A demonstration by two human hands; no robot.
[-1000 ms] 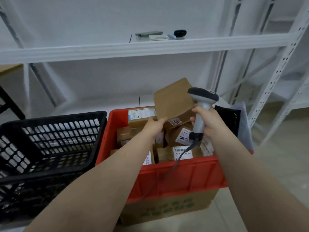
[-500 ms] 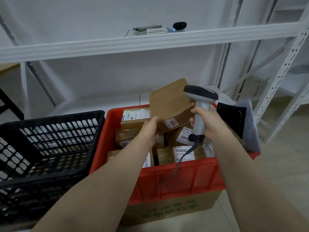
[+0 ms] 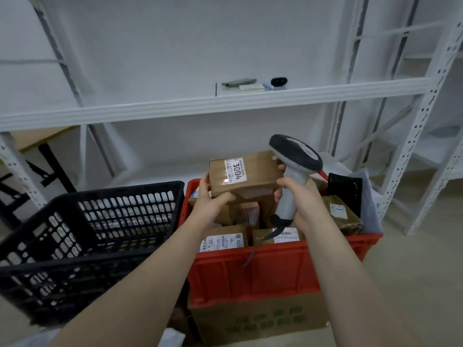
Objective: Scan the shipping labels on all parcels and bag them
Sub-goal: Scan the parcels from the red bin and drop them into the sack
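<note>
My left hand [image 3: 210, 204] grips a brown cardboard parcel [image 3: 258, 175] by its lower left corner and holds it above the red crate [image 3: 275, 269]. The parcel's white label [image 3: 235, 170], marked 3004, faces me. My right hand [image 3: 298, 199] grips the handle of a grey barcode scanner [image 3: 294, 169], whose dark head sits just right of the parcel. Its cable hangs down over the crate's front wall. Several more labelled brown parcels [image 3: 224, 240] lie in the crate.
A black slatted basket [image 3: 82, 236] stands left of the red crate. The crate rests on a cardboard carton [image 3: 263, 319]. Black and grey bags [image 3: 350, 194] lean at the crate's right end. White metal shelving [image 3: 200, 106] behind carries small items.
My left hand has turned the parcel so its 3004 label now faces me, and lifted it slightly. The scanner has stayed beside it. My head has tilted up.
</note>
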